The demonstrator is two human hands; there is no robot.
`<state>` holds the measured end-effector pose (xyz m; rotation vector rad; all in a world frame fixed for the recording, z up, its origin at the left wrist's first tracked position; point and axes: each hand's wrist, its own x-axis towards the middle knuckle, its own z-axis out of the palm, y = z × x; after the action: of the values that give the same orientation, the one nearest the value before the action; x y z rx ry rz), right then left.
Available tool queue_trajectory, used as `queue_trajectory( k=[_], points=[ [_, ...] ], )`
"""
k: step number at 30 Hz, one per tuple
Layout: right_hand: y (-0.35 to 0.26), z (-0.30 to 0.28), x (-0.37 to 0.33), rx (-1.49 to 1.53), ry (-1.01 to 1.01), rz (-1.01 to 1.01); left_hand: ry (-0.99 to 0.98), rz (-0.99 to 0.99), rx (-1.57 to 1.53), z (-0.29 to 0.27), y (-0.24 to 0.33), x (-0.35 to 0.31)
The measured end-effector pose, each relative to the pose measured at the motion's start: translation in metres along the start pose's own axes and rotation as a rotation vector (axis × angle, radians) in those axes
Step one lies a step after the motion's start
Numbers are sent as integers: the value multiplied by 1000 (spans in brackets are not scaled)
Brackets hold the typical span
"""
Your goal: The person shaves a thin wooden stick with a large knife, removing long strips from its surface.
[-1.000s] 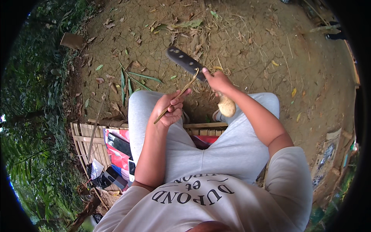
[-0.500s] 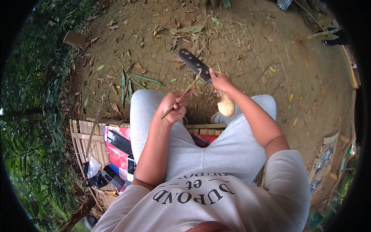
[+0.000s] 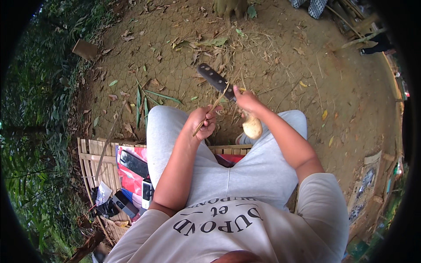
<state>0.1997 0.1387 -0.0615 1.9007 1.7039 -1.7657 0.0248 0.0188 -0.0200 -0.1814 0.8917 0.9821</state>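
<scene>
left hand (image 3: 202, 122) pinching a thin bamboo sliver (image 3: 213, 109) above the knees, right hand (image 3: 246, 100) clamped around a dark-bladed knife (image 3: 215, 80) crossing it, risking a slip toward the fingers if pushed hard.

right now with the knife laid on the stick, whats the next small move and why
Probably push the knife forward along the thin stick, away from the body, to shave a sliver. The right hand grips the handle with the blade crossing the stick's far end, and the left hand pinches the stick's near end above the knees.
</scene>
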Motion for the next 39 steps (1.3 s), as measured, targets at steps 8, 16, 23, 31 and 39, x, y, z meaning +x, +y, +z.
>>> queue_trajectory(
  k=[8, 16, 23, 31, 39],
  points=[
    [-9, 25, -38, 75, -223, -183, 1, -43, -79, -19, -9, 10],
    [8, 18, -30, 142, -60, -49, 8, 24, -24, -2, -22, 2],
    [19, 4, -17, 2, 42, -127, -70, -18, -23, 1, -22, -6],
    [37, -5, -3, -274, 286, -314, -129, -86, -69, -7, -19, -37],
    [24, 17, -10, -149, 146, -170, -113, -75, -72, -24, -14, -25]
  ],
)
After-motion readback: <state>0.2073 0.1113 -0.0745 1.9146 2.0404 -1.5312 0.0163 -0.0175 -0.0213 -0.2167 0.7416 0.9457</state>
